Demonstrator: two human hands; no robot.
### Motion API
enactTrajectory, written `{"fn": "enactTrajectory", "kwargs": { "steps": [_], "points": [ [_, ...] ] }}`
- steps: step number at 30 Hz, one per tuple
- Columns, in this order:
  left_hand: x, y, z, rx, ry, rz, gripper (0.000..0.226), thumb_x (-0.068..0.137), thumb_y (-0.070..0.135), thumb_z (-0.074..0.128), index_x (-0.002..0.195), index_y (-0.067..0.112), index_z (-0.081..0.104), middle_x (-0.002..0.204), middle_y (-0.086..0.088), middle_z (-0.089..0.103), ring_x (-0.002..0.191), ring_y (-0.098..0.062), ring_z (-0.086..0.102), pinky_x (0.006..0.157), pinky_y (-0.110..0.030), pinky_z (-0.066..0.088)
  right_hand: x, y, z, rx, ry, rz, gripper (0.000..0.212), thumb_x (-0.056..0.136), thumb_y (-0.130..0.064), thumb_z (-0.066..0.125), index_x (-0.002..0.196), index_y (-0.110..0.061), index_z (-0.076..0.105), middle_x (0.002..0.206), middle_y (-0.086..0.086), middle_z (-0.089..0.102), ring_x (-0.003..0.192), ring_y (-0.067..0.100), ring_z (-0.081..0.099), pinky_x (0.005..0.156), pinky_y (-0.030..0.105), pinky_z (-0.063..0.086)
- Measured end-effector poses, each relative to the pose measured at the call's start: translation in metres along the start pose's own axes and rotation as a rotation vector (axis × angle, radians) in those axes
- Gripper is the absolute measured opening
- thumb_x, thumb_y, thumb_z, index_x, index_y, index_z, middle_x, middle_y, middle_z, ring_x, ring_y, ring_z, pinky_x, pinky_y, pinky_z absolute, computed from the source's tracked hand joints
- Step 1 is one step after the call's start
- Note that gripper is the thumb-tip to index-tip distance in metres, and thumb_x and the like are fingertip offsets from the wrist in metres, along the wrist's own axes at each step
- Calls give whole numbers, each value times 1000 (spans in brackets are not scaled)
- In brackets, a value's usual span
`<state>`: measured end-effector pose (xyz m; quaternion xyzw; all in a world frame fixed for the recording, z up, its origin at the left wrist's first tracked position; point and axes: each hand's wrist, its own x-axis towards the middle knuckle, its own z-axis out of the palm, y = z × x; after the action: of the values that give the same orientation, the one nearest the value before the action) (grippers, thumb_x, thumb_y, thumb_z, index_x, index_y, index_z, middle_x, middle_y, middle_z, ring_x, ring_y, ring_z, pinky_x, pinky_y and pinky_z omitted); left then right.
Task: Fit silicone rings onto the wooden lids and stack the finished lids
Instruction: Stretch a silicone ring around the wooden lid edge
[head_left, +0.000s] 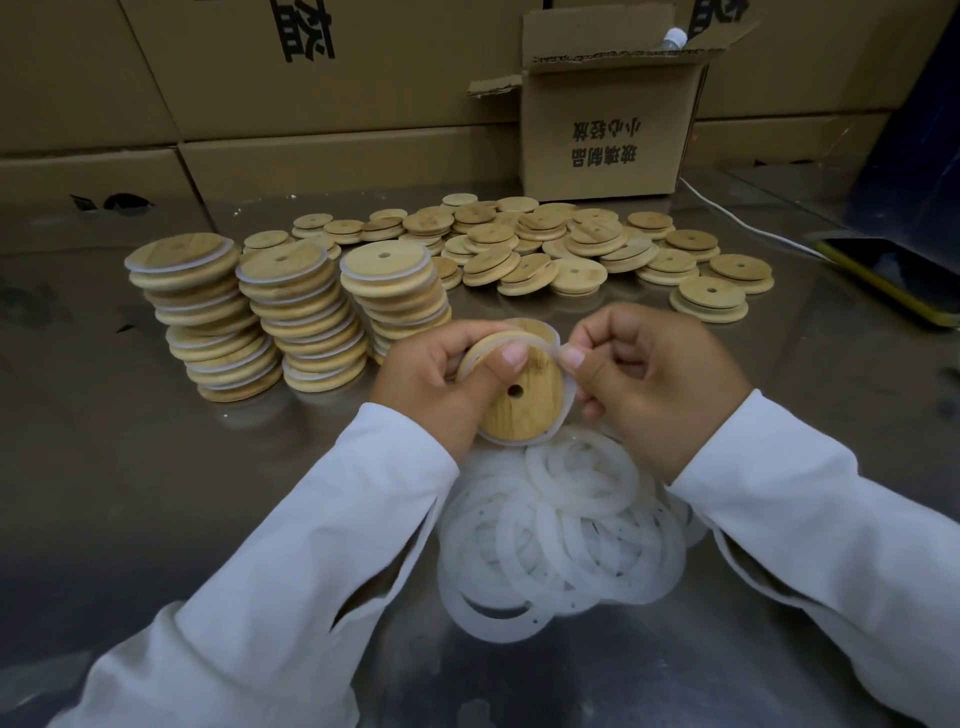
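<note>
My left hand (441, 379) grips a round wooden lid (524, 405) with a small centre hole, held tilted above the table. A white silicone ring (563, 364) runs round the lid's rim. My right hand (649, 384) pinches that ring at the lid's upper right edge. Below my hands lies a heap of loose silicone rings (561, 525). Three stacks of ringed lids (306, 317) stand to the left. A spread of bare wooden lids (571, 244) lies behind.
The work surface is a shiny metal table (156, 467). An open cardboard box (608, 135) stands at the back, with a wall of larger cartons (260, 78) behind. A phone (893, 275) and a white cable (743, 223) lie at the right.
</note>
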<state>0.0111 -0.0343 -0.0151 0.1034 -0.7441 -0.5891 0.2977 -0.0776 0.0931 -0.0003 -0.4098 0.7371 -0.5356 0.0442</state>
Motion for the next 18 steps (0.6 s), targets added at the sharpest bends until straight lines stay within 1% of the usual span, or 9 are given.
{"fn": "enactTrajectory", "kwargs": {
  "steps": [4, 6, 8, 10, 12, 14, 16, 17, 18],
  "points": [
    [1, -2, -2, -36, -12, -45, 11, 78, 22, 66, 89, 20, 69, 83, 2, 73, 85, -13, 68, 81, -29, 51, 0, 0, 0, -90, 6, -54, 21, 86, -14, 58, 68, -24, 54, 60, 2, 60, 60, 22, 59, 67, 39, 53],
    [2, -4, -4, -71, -36, -72, 23, 73, 25, 70, 93, 14, 70, 89, -6, 73, 91, -19, 67, 87, -36, 51, -1, -1, -1, -137, 10, -99, 20, 85, -16, 58, 69, -25, 53, 61, 2, 59, 62, 22, 58, 66, 39, 51],
    [4, -5, -5, -119, -67, -98, 37, 73, 26, 62, 102, 2, 67, 99, -17, 70, 100, -30, 64, 96, -45, 47, -1, -2, -2, -184, 9, -136, 20, 85, -18, 58, 69, -28, 51, 62, -2, 57, 61, 17, 56, 63, 36, 49],
    [4, -6, -6, -145, -81, -115, 40, 74, 25, 60, 104, -1, 66, 102, -21, 68, 103, -33, 63, 99, -48, 44, -2, -2, -2, -182, 7, -136, 20, 85, -19, 58, 69, -29, 51, 61, -4, 56, 60, 17, 56, 62, 36, 49],
    [3, -6, -5, -135, -84, -112, 40, 74, 25, 59, 103, 0, 66, 101, -20, 68, 101, -32, 64, 98, -47, 45, -2, -1, -2, -130, 7, -102, 19, 84, -17, 60, 68, -26, 53, 60, -2, 57, 60, 23, 57, 64, 39, 51],
    [3, -6, -4, -113, -75, -91, 38, 73, 26, 59, 102, 2, 67, 97, -17, 70, 97, -28, 65, 93, -42, 49, -1, -1, -2, -78, 2, -64, 19, 84, -16, 60, 68, -24, 55, 61, 3, 60, 60, 27, 58, 64, 41, 53],
    [2, -5, -3, -86, -64, -61, 33, 73, 27, 59, 98, 8, 69, 91, -8, 73, 91, -20, 68, 86, -32, 52, -1, -1, -1, -28, -1, -30, 19, 84, -15, 60, 68, -23, 56, 60, 3, 62, 56, 23, 58, 62, 37, 53],
    [2, -4, -3, -76, -60, -50, 30, 72, 27, 59, 96, 11, 69, 89, -5, 73, 89, -17, 68, 84, -28, 52, -1, -1, -1, -11, -3, -19, 19, 85, -14, 59, 67, -23, 56, 58, 1, 62, 53, 17, 58, 61, 35, 52],
    [2, -4, -3, -69, -61, -44, 29, 72, 28, 59, 95, 12, 69, 89, -4, 73, 89, -16, 68, 84, -28, 52, -1, -1, -1, -5, -4, -14, 20, 85, -14, 59, 67, -23, 56, 57, 0, 61, 51, 12, 57, 60, 32, 52]
  ]
}}
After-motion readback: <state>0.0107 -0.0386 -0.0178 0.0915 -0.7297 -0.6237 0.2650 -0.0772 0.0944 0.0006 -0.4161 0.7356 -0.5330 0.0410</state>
